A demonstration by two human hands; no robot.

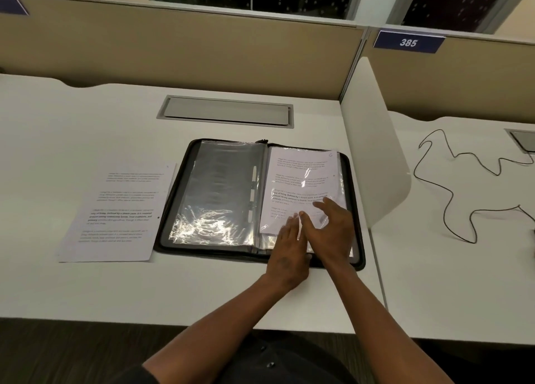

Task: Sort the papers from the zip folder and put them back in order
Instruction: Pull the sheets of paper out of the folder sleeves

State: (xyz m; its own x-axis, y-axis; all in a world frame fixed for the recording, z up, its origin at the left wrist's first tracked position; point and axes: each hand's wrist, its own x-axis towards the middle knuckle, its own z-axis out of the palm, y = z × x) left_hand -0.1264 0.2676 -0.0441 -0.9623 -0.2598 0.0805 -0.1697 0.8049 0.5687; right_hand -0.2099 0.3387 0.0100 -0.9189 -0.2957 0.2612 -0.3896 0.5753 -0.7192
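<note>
A black zip folder (188, 152) lies open flat on the white desk. Its left half holds shiny clear plastic sleeves (220, 192) with no paper visible in them. On the right half a printed sheet marked "6" (301, 175) sits in or on a sleeve. My left hand (288, 247) and my right hand (333, 227) both rest flat, fingers spread, on the lower end of that sheet and sleeve. Neither hand grips anything. A loose printed sheet (115, 212) lies on the desk left of the folder.
A grey cable hatch (225, 111) is set into the desk behind the folder. A white divider panel (373, 152) stands right of the folder. Beyond it a black cable (451, 192) snakes over the neighbouring desk. A tan partition (173, 47) closes the back.
</note>
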